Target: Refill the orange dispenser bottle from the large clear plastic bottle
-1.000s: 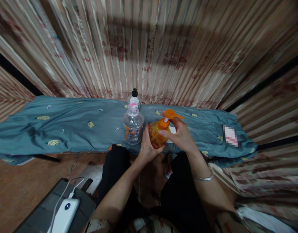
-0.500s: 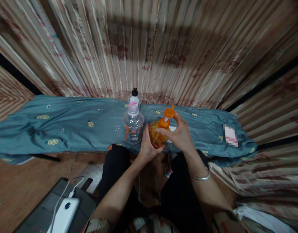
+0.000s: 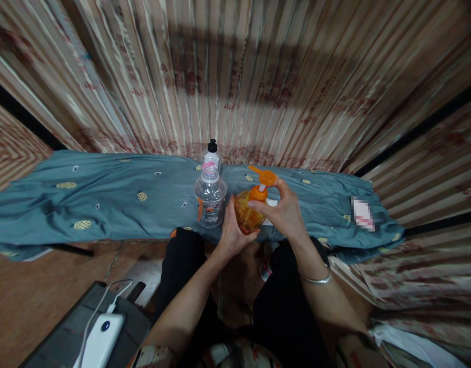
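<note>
A pump bottle [image 3: 246, 213] with amber contents stands tilted at the near edge of the cloth-covered bench, in front of me. My left hand [image 3: 233, 227] is wrapped round its lower body. With thumb and fingers, my right hand [image 3: 283, 207] grips the orange pump head [image 3: 266, 177] and its collar; the spout points to the left and a short white stem shows below the head. Just left of my left hand is a clear plastic bottle [image 3: 211, 202] without a cap. Behind it stands another clear bottle with a black cap [image 3: 212, 146].
A teal patterned cloth [image 3: 112, 199] covers the narrow bench, against a striped curtain [image 3: 227, 66]. White paper [image 3: 271, 203] lies behind my right hand. A blurred pinkish item [image 3: 362, 213] lies far right. Lower left, a white power bank [image 3: 105, 337] with a cable rests on a dark surface.
The orange pump head has turned, so its spout, which pointed away from me, now points left. My left hand stays round the bottle in the same place.
</note>
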